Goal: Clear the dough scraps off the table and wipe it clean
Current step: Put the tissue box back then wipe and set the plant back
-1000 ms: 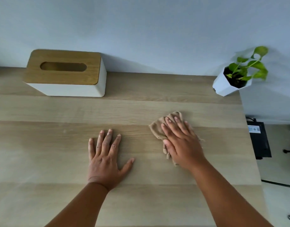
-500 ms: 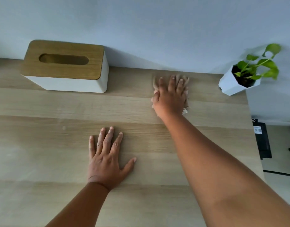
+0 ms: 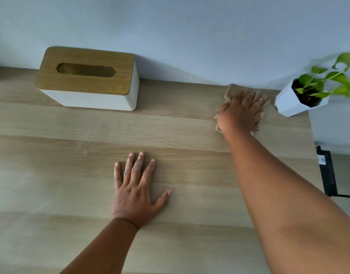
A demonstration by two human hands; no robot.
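Note:
My right hand (image 3: 239, 111) presses a tan cloth (image 3: 232, 91) flat on the wooden table (image 3: 71, 175), far back near the wall and just left of the plant pot. Its fingers lie straight over the cloth, which shows only at its edges around the hand. My left hand (image 3: 135, 186) rests flat on the table's middle with fingers spread, holding nothing. A small pale speck (image 3: 85, 152) sits on the wood left of my left hand. No dough scraps are plainly visible.
A white tissue box with a wooden lid (image 3: 87, 80) stands at the back left against the wall. A white angular pot with a green plant (image 3: 306, 95) stands at the back right corner. The table's right edge (image 3: 313, 155) drops to a black device (image 3: 327, 171) below.
My right hand has swept the cloth from the table's middle up to the back, then rightward toward the plant pot. My left hand has stayed in place.

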